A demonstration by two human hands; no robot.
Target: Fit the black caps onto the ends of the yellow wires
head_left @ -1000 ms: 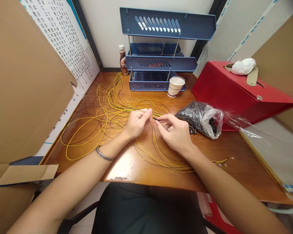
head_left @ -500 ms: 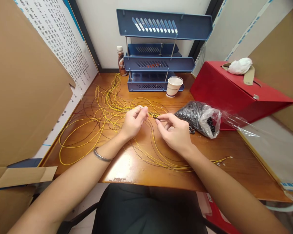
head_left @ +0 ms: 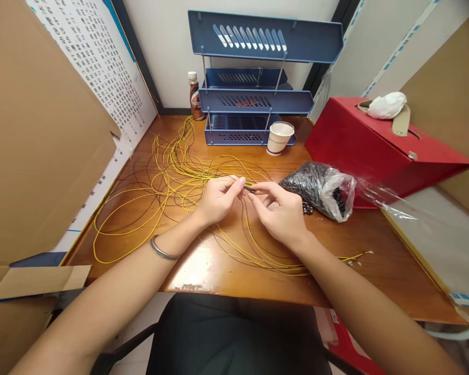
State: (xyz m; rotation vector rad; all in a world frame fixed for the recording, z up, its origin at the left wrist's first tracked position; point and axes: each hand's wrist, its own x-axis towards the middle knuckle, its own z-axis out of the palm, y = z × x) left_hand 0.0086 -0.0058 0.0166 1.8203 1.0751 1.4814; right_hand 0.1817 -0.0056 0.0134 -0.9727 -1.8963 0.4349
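Black piece (head_left: 249, 189): one, between the two hands, over the table (head_left: 197, 265); it seems light, stiff, easy to slip, so better pinched by its sides.
Right hand (head_left: 279, 208): fingertips gripping this piece.
Left hand (head_left: 219, 199): thumb and fingers closed together; what is inside, I cannot tell.
Wires (head_left: 172, 184): many, not countable; probably soft, light.
Bag (head_left: 310, 182): one, near right hand.
Cup (head_left: 280, 139): one.
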